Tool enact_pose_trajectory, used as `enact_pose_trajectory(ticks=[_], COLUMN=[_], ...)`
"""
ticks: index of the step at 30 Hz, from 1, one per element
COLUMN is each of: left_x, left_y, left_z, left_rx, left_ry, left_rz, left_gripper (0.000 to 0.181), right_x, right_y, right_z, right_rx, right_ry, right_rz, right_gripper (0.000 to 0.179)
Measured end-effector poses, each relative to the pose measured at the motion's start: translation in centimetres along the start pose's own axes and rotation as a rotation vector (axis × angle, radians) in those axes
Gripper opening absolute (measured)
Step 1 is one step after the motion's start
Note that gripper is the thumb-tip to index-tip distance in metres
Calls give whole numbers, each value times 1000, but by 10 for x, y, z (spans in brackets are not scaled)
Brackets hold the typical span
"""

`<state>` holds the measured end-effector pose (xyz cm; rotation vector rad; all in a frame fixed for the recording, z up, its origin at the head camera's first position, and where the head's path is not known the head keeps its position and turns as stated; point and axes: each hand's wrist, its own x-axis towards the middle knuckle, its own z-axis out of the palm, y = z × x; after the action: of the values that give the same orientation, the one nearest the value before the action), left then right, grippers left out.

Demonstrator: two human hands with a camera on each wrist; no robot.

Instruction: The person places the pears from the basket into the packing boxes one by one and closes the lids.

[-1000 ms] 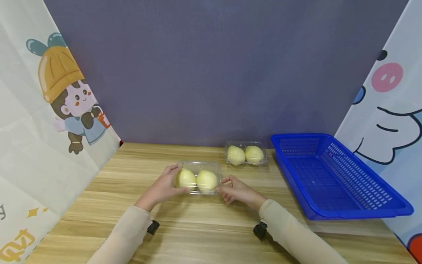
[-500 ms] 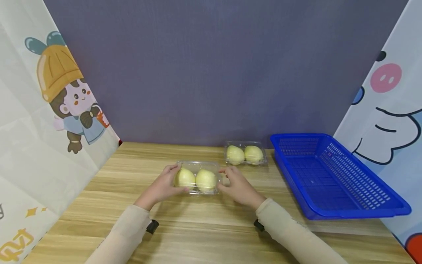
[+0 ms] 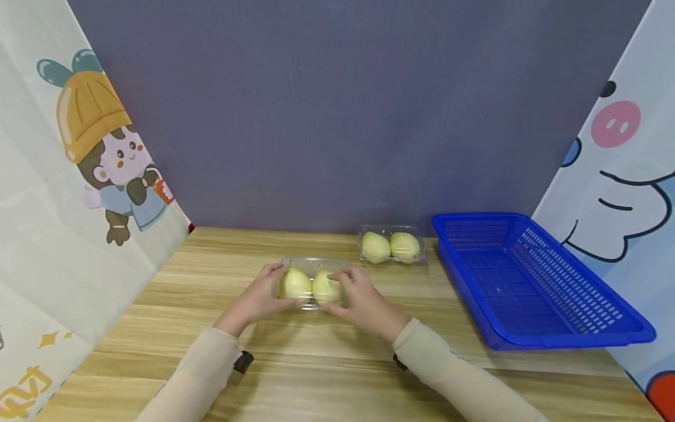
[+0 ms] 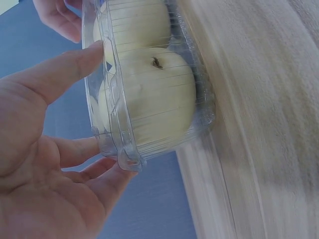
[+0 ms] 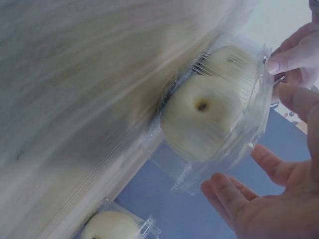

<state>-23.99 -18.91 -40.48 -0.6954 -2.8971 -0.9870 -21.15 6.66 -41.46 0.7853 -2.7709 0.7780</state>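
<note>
A clear plastic clamshell box (image 3: 317, 259) with two pale yellow pears (image 3: 296, 285) stands on the table in the head view. My left hand (image 3: 259, 297) grips its left end, thumb on the near rim and fingers at the far rim. Seen from the left wrist, the thumb (image 4: 92, 56) presses the rim while fingertips lie at the box's end. My right hand (image 3: 365, 303) is over the right end, thumb toward the near edge. In the right wrist view its fingers (image 5: 227, 194) spread loosely round the lid's top and end, fingertips right at the plastic.
Behind and to the right stands a second clear clamshell box (image 3: 399, 230) with two pears (image 3: 405, 247). A blue plastic basket (image 3: 572, 341) takes up the right side of the wooden table (image 3: 337, 375). A grey-blue curtain (image 3: 337, 117) rises behind the table.
My right hand has moved left from the box's right corner to over its right end, its fingers spreading apart. The left hand and both boxes have stayed in place.
</note>
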Motion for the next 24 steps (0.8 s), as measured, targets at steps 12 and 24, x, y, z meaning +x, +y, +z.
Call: enact_pose_trajectory(ticks=[12,24], left_x=[-1,2], left_y=[0,-2], left_z=[0,0], left_rx=[-7,-17], left_ry=[-8,-21], left_rz=[-5,-11], left_gripper=[92,92], right_x=[2,7], right_y=[1,-2], right_z=[7,3], right_rx=[-46,14], right_ry=[3,-49], right_rz=[-22,69], right_gripper=[52,55])
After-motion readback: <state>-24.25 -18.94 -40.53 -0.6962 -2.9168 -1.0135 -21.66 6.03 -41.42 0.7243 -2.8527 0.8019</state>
